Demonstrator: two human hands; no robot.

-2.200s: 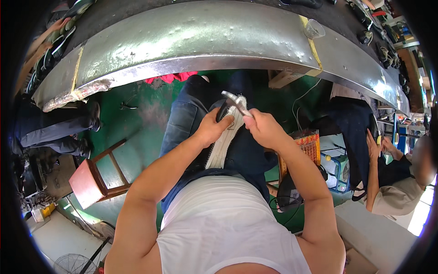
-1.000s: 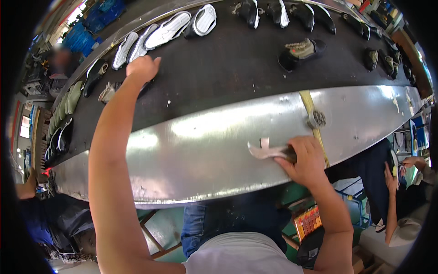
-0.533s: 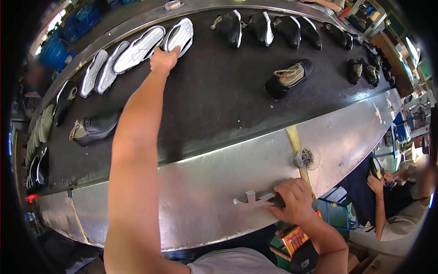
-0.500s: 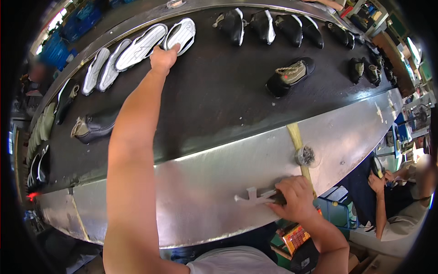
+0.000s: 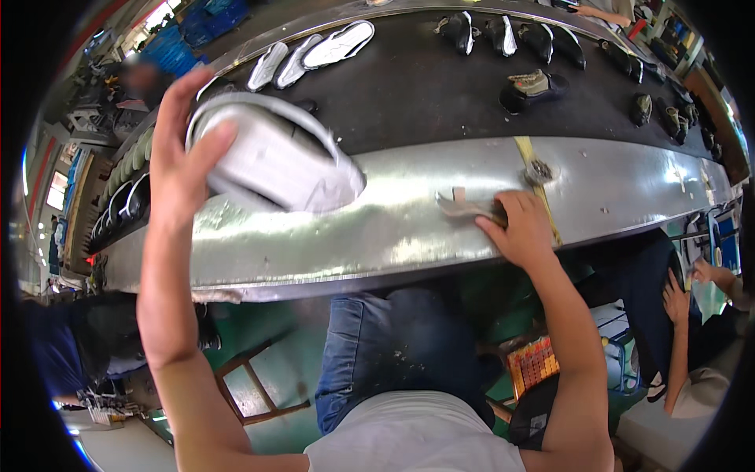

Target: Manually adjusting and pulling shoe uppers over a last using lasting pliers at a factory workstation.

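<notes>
Handling: best to grip the white-bottomed shoe (image 5: pixel 283 164) firmly by its side, clear of the hammer (image 5: pixel 465 208) | Shoe: above the worktop (image 5: pixel 377 253), blurred | Left hand (image 5: pixel 176 175): fingers clamped on the shoe, thumb across its underside | Right hand (image 5: pixel 525 228): fingers closed around the hammer's handle

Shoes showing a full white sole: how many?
4: one shoe in the left hand, three shoes in a row on the dark bench; others may be hidden.

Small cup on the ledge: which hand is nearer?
Right. The right hand, gripping a hammer, is just short of the cup; the left hand, holding a shoe, is far to its left.
</notes>
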